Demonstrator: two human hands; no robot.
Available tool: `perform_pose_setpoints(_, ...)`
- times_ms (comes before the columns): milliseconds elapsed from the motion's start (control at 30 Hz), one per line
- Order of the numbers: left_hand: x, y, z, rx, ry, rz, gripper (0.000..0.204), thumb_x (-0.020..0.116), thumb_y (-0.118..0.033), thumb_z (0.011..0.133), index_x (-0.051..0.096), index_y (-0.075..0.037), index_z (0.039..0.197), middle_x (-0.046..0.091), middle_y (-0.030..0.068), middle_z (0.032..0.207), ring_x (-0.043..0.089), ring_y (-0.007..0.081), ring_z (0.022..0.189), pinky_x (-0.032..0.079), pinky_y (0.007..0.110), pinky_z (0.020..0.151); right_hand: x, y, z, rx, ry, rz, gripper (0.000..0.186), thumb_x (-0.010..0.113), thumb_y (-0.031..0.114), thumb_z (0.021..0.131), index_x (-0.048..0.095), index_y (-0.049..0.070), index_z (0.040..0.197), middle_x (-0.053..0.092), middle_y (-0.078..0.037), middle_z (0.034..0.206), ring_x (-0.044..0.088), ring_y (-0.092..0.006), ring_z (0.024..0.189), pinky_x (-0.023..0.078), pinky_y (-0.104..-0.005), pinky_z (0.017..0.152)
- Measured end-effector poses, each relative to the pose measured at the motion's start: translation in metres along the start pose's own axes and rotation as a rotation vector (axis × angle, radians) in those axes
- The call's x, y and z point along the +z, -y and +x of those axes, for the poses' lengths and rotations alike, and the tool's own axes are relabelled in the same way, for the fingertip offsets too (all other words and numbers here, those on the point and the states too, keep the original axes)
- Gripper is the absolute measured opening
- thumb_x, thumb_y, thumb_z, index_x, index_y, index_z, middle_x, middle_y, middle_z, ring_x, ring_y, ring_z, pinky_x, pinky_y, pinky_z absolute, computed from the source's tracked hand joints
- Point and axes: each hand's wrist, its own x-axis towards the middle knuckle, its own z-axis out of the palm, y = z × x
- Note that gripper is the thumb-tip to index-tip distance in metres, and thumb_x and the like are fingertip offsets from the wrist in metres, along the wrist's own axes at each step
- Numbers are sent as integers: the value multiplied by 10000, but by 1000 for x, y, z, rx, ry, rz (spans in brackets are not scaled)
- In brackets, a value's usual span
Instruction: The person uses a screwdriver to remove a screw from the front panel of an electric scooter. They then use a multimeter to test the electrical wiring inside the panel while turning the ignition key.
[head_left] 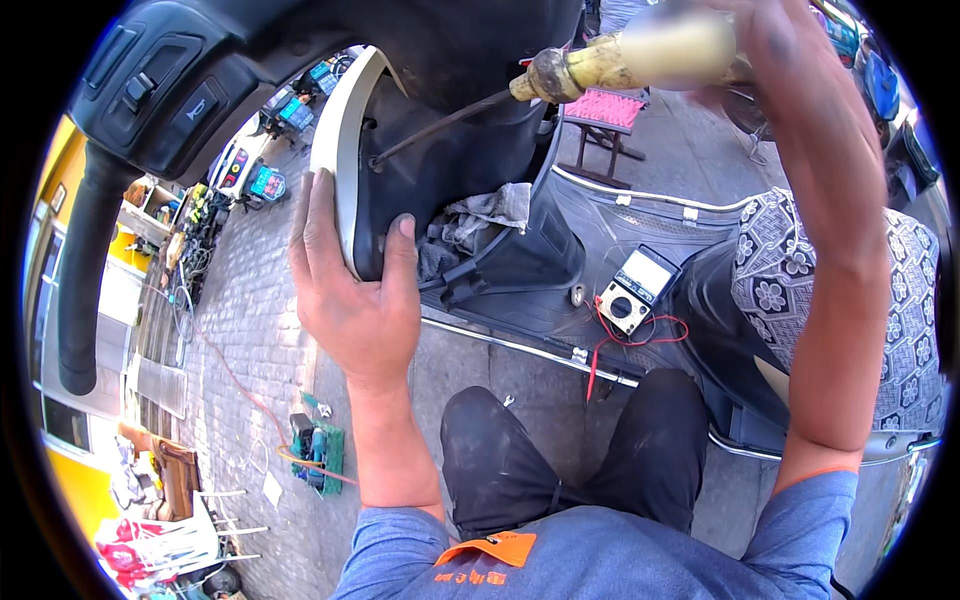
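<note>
My left hand (360, 290) grips the lower end of a scooter's front panel (340, 140), which has a pale outer edge and a black inner side. Its thumb lies on the black side and the fingers on the pale one. Raised at the upper right, my right hand (775, 50) is closed on the handle of a long screwdriver (560, 78) with a yellowish grip, partly blurred. The metal shaft slants down to the left, and its tip meets a hole or screw spot on the panel's black side. A crumpled grey rag (485, 215) sits in the storage pocket beside the panel.
An analog multimeter (640, 290) with red leads lies on the scooter's footboard (570, 310). The handlebar grip (95, 270) hangs at the left. A patterned seat cover (800, 270) is at right. Beyond stands a pink-topped stool (605, 110); a green tool basket (320, 455) rests on the paving.
</note>
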Motion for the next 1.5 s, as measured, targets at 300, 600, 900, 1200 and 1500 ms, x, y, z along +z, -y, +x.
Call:
perform_pose_setpoints(300, -3, -2, 2, -15, -3, -6, 692, 861, -204, 875, 603, -11, 1487, 635, 257, 1473, 633, 441, 1331, 531, 483, 1084, 28, 33, 12, 180, -236, -53, 380, 718, 279, 1066, 591, -4, 1284, 648, -40, 1059, 615, -72, 781, 496, -212, 725)
perform_pose_setpoints(600, 5, 1, 3, -9, -13, 0, 695, 864, -203, 869, 606, -12, 1485, 634, 256, 1474, 636, 441, 1328, 540, 481, 1072, 9, 5, 12, -21, 117, 192, 380, 736, 341, 1065, 657, -6, 1198, 667, -31, 973, 610, -64, 795, 501, -221, 720)
perform_pose_setpoints(900, 2, -1, 3, -12, -13, -1, 689, 861, -190, 866, 608, -11, 1482, 632, 261, 1477, 638, 442, 1325, 533, 483, 1081, 7, 13, 3, -78, 87, -81, 886, 867, 446, 895, 446, -23, 1518, 677, -72, 1047, 652, -91, 940, 525, -253, 815)
perform_pose_setpoints(1200, 6, 3, 4, 8, -18, -6, 696, 859, -184, 867, 601, -7, 1489, 633, 263, 1475, 635, 444, 1333, 528, 481, 1091, -7, -7, 4, -192, 109, -221, 381, 726, 264, 1051, 620, -15, 1287, 670, -49, 1064, 618, -67, 865, 478, -222, 748)
perform_pose_setpoints(1500, 2, -1, 3, -11, -22, -19, 693, 860, -187, 871, 604, -8, 1489, 630, 260, 1481, 626, 445, 1348, 517, 489, 1107, -20, -3, 10, -174, 181, -219, 398, 711, 316, 1062, 638, -8, 1283, 684, -51, 1050, 626, -75, 856, 493, -238, 731)
